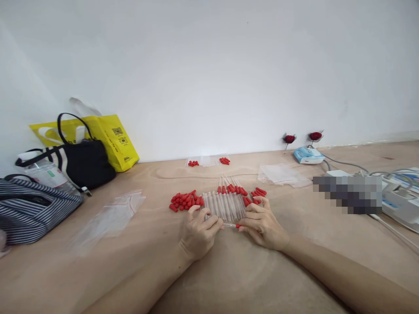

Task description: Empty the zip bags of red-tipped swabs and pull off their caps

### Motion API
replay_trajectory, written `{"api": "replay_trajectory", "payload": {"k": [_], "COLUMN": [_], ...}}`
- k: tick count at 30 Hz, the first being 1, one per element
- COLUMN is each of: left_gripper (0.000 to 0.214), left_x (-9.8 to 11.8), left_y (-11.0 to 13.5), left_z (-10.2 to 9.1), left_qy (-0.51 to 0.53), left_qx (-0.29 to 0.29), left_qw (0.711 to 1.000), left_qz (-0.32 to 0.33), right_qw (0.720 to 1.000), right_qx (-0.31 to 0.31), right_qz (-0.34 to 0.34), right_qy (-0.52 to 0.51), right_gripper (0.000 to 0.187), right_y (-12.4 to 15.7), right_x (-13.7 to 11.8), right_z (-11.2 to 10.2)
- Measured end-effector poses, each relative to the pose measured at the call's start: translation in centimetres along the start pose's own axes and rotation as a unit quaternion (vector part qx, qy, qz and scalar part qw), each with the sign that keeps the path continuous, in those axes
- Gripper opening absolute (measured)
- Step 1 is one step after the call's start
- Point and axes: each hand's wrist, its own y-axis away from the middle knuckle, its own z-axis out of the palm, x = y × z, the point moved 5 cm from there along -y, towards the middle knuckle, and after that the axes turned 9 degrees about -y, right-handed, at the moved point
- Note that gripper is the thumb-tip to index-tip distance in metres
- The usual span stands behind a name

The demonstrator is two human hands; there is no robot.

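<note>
A row of clear glass dropper tubes [225, 205] lies on the wooden table [229, 279], some with red rubber bulbs [235, 189] at their far ends. A heap of loose red bulbs [183, 201] sits just left of them, and a few more lie at the right [258, 192]. My left hand [198, 231] and my right hand [262, 224] meet at the near edge of the row. Together they pinch one clear tube [230, 225] lying crosswise, with a red bulb at the right hand's fingertips.
Clear zip bags [111, 216] lie at the left and a stack of them [283, 174] at the back right. A striped bag [32, 211], a black handbag [85, 161] and a yellow bag [114, 137] stand at the left. Cables and a power strip [397, 200] occupy the right.
</note>
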Motion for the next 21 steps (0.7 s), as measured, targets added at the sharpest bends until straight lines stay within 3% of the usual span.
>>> {"api": "replay_trajectory", "payload": {"k": [7,13,17,21], "left_gripper": [0.018,0.021,0.024,0.022], "left_x": [-2.1,-2.9,-3.9,-5.2], "left_y": [0.5,0.9,0.9,0.6], "left_z": [-0.3,1.6,2.6,2.7], "left_qy": [0.016,0.068,0.098,0.107], "left_qx": [0.010,-0.048,-0.095,-0.133], "left_qw": [0.998,0.992,0.976,0.958], "left_qz": [-0.062,-0.100,-0.168,-0.232], "right_qw": [0.997,0.957,0.932,0.917], "right_qx": [0.058,0.159,0.129,0.081], "right_qz": [0.050,0.197,0.287,0.330], "right_qy": [0.020,0.140,0.183,0.209], "right_gripper": [0.016,0.024,0.026,0.031], "right_y": [0.2,0.8,0.5,-0.3], "right_x": [1.9,6.6,8.6,8.9], "right_z": [-1.3,-3.4,-3.3,-2.4]}}
